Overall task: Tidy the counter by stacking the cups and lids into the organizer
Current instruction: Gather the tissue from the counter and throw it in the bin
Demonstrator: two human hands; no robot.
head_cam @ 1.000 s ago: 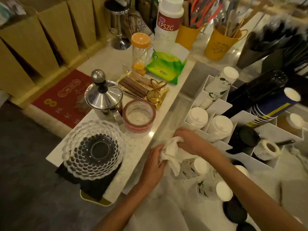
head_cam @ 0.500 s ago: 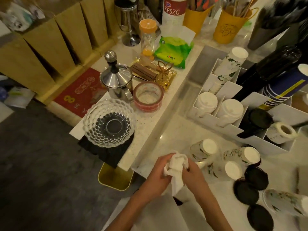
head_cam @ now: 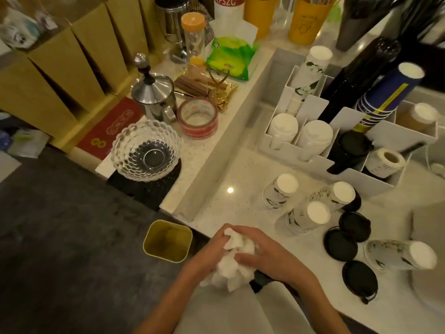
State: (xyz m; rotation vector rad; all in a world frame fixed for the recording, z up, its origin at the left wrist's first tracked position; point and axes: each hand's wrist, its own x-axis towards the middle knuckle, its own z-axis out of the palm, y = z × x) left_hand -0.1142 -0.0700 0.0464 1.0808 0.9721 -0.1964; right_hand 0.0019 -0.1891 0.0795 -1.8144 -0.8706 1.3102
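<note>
Both my hands are busy with a crumpled tissue [head_cam: 237, 257] at the near counter edge: my left hand [head_cam: 212, 251] cups it from the left, fingers curled round it, and my right hand [head_cam: 267, 255] presses over it from the right, fingers closed on the wad. Neither holds a cup.

The cups [head_cam: 308, 215] stand upside down between my hands and the organizer [head_cam: 310, 157], off to my right and further from me. One more cup [head_cam: 399, 255] lies on its side beside the lids [head_cam: 340, 244], its long axis running left to right. All of this sits on my right hand's side, so I judge that hand the nearer one, once it lets go of the tissue.
</note>
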